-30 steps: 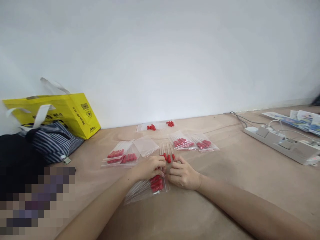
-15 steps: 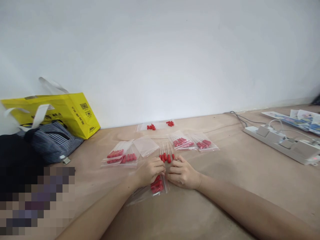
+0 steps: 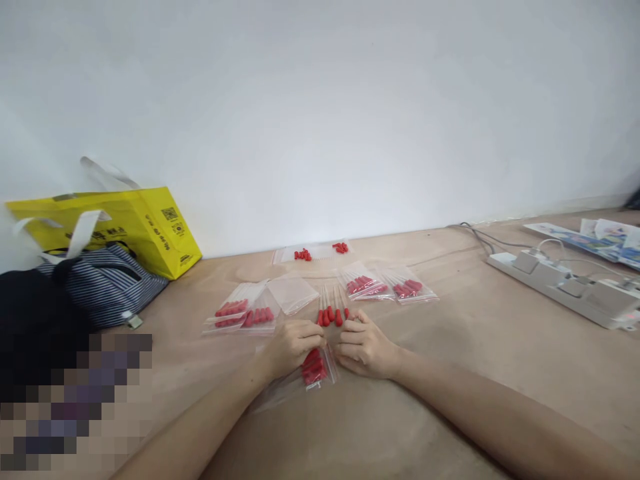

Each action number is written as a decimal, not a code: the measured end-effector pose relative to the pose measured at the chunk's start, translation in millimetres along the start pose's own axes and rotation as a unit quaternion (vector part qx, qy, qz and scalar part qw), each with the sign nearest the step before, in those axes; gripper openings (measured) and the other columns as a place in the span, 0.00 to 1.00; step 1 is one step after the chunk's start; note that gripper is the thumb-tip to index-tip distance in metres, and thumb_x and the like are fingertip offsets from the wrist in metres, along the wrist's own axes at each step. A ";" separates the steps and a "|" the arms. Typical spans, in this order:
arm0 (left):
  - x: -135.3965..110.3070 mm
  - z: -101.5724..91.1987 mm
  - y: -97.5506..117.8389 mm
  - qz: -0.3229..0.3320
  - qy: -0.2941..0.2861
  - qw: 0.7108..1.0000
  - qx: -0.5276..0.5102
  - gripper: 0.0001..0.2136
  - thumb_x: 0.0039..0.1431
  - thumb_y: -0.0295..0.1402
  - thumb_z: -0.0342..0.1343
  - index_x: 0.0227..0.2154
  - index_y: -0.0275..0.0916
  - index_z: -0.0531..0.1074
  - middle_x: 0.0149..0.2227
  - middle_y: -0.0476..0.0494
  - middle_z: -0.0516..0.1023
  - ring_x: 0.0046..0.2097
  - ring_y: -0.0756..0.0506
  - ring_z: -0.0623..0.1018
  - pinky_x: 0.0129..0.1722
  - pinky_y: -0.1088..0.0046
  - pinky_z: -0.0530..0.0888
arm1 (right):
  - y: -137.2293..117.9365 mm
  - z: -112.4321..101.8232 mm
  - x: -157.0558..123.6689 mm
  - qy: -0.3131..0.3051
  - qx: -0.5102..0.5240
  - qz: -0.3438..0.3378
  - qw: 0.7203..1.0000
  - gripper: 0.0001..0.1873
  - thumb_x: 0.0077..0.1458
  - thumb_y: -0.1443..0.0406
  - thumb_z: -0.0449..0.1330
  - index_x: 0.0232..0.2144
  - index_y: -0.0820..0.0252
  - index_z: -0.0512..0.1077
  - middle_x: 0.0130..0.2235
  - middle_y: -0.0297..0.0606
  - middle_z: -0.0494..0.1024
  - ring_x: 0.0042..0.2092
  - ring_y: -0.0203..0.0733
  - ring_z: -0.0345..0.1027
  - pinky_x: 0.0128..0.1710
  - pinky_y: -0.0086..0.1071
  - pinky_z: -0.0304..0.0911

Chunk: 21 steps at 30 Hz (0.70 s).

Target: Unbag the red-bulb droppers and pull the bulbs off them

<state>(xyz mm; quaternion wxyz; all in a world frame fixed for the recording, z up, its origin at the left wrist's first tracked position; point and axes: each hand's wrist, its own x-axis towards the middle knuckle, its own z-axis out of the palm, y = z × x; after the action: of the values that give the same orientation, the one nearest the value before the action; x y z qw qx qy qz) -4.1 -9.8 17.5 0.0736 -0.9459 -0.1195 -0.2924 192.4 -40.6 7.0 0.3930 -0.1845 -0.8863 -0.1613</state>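
Red-bulbed droppers (image 3: 329, 315) lie loose in a fan just beyond my hands, thin clear stems pointing away. My left hand (image 3: 295, 343) is closed, its fingertips at the upper edge of a clear zip bag (image 3: 327, 373). Inside that bag several red bulbs (image 3: 314, 367) show, partly covered by the hand. Close by on the right is my right hand (image 3: 367, 348), fingers curled beside the bag's zip end and near the rightmost loose dropper. Whatever its fingertips hold is hidden.
Filled dropper bags lie at the left (image 3: 257, 317) and right (image 3: 410, 288). Between them is a flat clear bag (image 3: 293, 293). More red bulbs and stems lie on a bag (image 3: 320, 252) by the wall. A power strip (image 3: 560, 287) stands right, a yellow bag (image 3: 150, 227) left.
My left hand has shifted slightly left and up, uncovering more of the red bulbs in the near bag. My right hand stays almost in place.
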 end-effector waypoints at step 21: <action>2.3 -6.2 3.4 -0.040 -0.056 0.996 -0.048 0.12 0.59 0.25 0.41 0.31 0.36 0.70 0.34 0.44 0.75 0.35 0.52 0.74 0.35 0.79 0.70 | 3.6 2.1 0.9 -0.012 -0.023 -0.019 0.999 0.14 0.54 0.70 0.49 0.19 0.60 0.65 0.23 0.30 0.67 0.30 0.33 0.53 0.35 0.33 0.46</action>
<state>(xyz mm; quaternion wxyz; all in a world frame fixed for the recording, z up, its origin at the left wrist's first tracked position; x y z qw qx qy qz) -4.7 -13.9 23.7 0.0092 -0.9576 -0.1470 -0.2474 192.1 -36.4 6.9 0.3751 -0.1784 -0.8903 -0.1867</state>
